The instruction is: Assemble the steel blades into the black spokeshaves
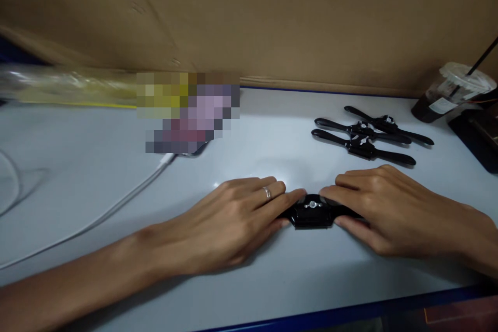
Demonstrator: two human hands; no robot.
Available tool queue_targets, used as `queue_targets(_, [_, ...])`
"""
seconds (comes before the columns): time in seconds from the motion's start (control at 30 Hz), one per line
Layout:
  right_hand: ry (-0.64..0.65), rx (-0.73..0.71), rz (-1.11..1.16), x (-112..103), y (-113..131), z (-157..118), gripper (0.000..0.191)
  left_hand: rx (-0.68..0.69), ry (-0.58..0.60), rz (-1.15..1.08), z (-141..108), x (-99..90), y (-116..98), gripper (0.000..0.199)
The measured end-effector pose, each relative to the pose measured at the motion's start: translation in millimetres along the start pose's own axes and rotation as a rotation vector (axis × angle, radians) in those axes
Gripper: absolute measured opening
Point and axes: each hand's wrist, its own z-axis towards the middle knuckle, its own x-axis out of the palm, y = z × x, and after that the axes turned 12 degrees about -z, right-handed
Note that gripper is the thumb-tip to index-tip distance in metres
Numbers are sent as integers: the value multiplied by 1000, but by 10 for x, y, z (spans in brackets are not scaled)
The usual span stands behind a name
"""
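A black spokeshave with a silver wing screw on its middle lies low over the white tabletop. My left hand, with a ring on one finger, is wrapped round its left handle, the index fingertip on the body's upper edge. Gripping the other handle is my right hand, its index finger reaching to the body too. Both handles are mostly hidden under the fingers. Beyond my right hand lie three more black spokeshaves, close together and partly overlapping.
A lidded plastic cup with dark drink and a straw stands at the back right, near a dark flat object. A white cable runs to a pixelated device at the back left. Cardboard walls the back edge.
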Motion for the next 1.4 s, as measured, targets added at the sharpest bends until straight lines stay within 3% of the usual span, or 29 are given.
queue_targets(0.33, [-48, -19, -71, 19, 30, 0, 7, 97, -6, 128, 18, -20, -4, 24])
queue_targets(0.6, [-105, -35, 6, -10, 68, -14, 23, 100, -6, 122, 13, -5, 7, 22])
queue_targets(0.73, [-239, -127, 121, 10, 85, -24, 26, 105, -2, 108, 21, -13, 1, 21])
queue_targets(0.87, [-370, -45, 100, 57, 60, -5, 30, 100, -1, 104, 34, -21, -11, 23])
queue_targets(1.0, [-330, -49, 40, 112, 56, 28, 28, 97, 3, 91, 46, -16, -11, 24])
queue_targets(1.1, [-298, -96, 124, 139, 72, 40, 31, 117, -10, 92, 38, -11, 1, 25])
queue_targets(1.23, [-351, -74, 186, 146, 52, 40, 29, 102, 5, 102, 26, -19, 4, 25])
queue_targets(1.4, [-309, -133, 63, 168, 4, 66, 29, 102, 4, 112, 43, -32, -2, 25])
